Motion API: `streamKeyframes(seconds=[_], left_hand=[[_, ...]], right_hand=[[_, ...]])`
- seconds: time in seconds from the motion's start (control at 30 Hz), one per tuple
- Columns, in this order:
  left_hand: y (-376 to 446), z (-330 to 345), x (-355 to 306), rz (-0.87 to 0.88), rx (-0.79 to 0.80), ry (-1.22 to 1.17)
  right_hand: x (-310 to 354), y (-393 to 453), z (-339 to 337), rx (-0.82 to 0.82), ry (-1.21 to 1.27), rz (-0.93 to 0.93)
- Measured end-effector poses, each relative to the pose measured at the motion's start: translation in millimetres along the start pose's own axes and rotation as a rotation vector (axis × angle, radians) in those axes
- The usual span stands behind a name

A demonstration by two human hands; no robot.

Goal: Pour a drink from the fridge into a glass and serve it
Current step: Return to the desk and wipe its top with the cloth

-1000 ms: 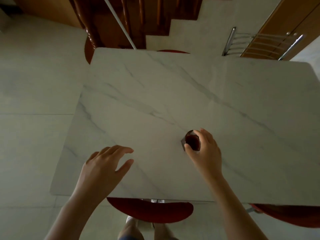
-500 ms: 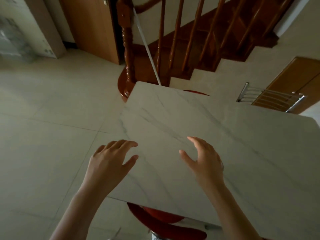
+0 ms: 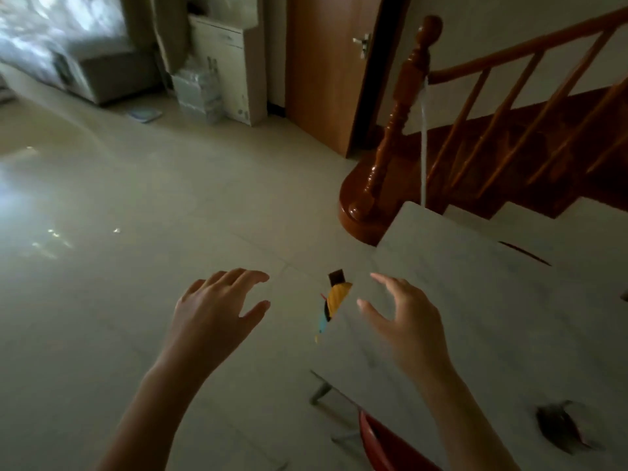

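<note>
My left hand (image 3: 217,307) hovers over the tiled floor just left of the white marble table (image 3: 475,283), fingers spread, holding nothing. My right hand (image 3: 404,321) is above the table's left edge, also spread and holding nothing. A dark blurred shape (image 3: 560,426) on the table at the lower right may be the glass of dark drink, well behind my right hand. A small yellow, blue and brown object (image 3: 334,299) shows between my hands at the table's edge; I cannot tell what it is.
A red chair seat (image 3: 384,443) pokes out under the table's near edge. A wooden stair post and banister (image 3: 397,130) stand beyond the table's far corner. A wooden door (image 3: 326,69) and a pale cabinet (image 3: 231,62) are at the back, across open floor.
My right hand let go of the glass of dark drink and lifted off. The view has swung left and up toward the room, with both hands held out and spread.
</note>
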State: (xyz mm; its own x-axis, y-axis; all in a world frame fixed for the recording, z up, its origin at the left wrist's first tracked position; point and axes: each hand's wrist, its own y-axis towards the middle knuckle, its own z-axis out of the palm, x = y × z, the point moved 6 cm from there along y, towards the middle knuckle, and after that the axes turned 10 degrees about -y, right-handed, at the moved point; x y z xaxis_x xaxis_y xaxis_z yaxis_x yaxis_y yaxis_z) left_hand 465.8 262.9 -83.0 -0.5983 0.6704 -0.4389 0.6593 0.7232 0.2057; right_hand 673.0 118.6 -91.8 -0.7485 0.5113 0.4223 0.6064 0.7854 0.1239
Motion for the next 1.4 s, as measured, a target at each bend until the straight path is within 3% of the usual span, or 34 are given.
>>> streamKeyframes(seconds=[0.33,0.77,1.13,1.4], left_hand=[[-77.3,-108.4,165.1,-0.375,-0.192,0.128],[-188.3,-198.9,317.1,-1.006,-0.446,0.261],[-304.4,-252.6,381.2,-1.466,-0.72,0.299],[-412.3,-295.9,433.4,-1.708,-0.856,0.313]], right_hand=[[217.5,36.9,106.4,0.184,-0.001,-0.442],[487.0,36.5,236.3,0.439,0.06,-1.089],[681.1,-64.2,307.7,0.658,0.156,-1.648],[802.2,-184.4,361.6,0.766,0.185,-1.916]])
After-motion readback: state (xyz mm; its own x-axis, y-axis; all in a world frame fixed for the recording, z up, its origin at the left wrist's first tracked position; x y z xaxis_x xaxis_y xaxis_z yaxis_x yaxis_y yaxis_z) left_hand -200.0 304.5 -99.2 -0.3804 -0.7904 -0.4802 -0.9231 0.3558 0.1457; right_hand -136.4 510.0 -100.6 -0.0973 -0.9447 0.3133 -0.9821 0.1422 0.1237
